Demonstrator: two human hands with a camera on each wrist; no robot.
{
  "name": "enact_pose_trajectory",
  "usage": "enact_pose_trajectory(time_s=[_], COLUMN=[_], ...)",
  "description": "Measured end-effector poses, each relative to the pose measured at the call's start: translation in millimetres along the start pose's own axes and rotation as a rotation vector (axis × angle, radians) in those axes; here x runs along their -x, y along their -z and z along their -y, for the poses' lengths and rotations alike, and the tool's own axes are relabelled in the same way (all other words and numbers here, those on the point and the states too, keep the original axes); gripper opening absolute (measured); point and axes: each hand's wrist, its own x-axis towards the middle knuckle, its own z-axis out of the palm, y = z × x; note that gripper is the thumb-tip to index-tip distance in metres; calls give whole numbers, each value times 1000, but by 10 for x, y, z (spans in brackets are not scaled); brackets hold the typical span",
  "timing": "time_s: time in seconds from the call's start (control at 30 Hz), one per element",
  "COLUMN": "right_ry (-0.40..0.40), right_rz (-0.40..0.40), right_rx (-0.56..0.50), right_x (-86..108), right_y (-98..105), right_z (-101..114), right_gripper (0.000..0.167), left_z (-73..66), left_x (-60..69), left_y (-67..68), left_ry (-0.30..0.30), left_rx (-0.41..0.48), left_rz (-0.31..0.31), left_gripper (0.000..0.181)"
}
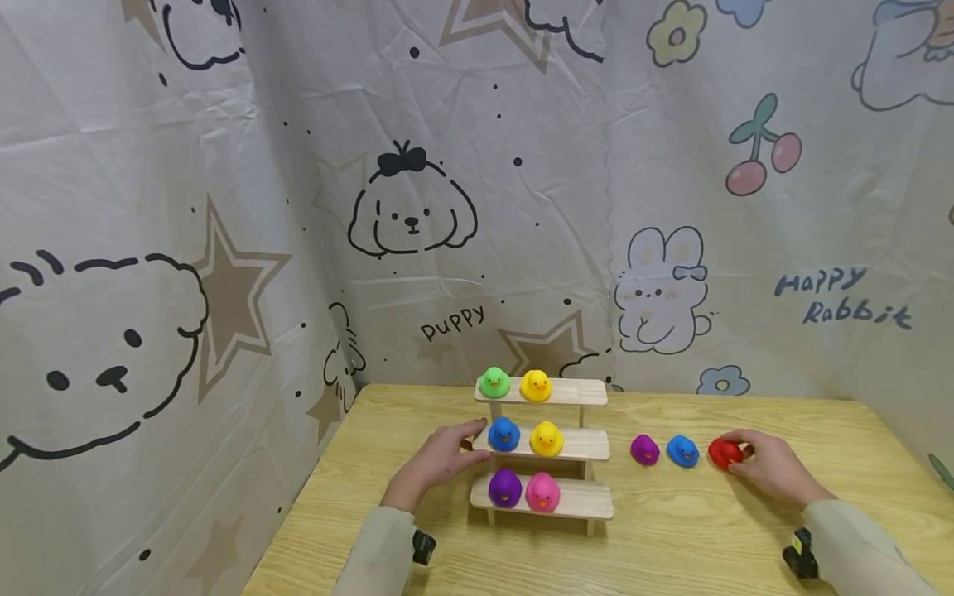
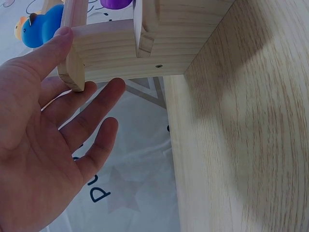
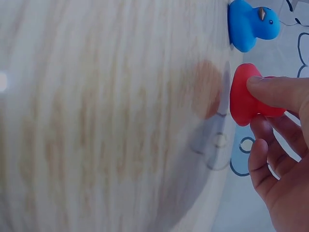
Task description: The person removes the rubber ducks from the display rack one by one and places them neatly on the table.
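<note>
Thumb and fingers of my left hand point(image 1: 440, 457) pinch the left end of the middle board of a three-tier wooden display shelf point(image 1: 587, 445). In the left wrist view the thumb lies on the board's edge, beside a blue duck point(image 2: 41, 28). My right hand point(image 1: 777, 468) pinches a red rubber duck point(image 1: 721, 453) at the right of the row on the table; whether it touches the tabletop I cannot tell. Left of it sit a blue duck point(image 1: 682, 452) and a purple duck point(image 1: 644, 450).
Green point(image 1: 494, 383) and yellow ducks point(image 1: 536, 386) stand on the top tier. Blue point(image 1: 503, 434) and yellow ducks point(image 1: 546, 439) occupy the middle, purple point(image 1: 504, 488) and pink ducks point(image 1: 542, 493) the bottom. A printed curtain point(image 1: 522, 281) hangs behind the wooden table point(image 1: 671, 538).
</note>
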Motion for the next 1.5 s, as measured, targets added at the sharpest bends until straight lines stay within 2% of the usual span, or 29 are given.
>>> enact_pose_trajectory(time_s=[0.37,0.77,0.97,1.23,1.5], right_ry=[-44,-41,-2,71,82], right_rz=[15,42,24,-17,-32], right_rx=[2,-1,17,77,87], right_x=[-14,-17,0,8,-6], right_y=[-17,-12,-12,95,186], right_z=[-23,7,18,142,316], right_gripper=[41,48,51,51,43], left_z=[14,16,26,25,17], left_x=[-8,-3,-13,-16,-14], left_y=[-2,10,1,-5,-3], left_ry=[0,-13,-8,-2,-3], left_rx=[-1,-6,0,-1,-7], left_rz=[4,4,4,0,3], left_gripper=[60,60,60,59,59])
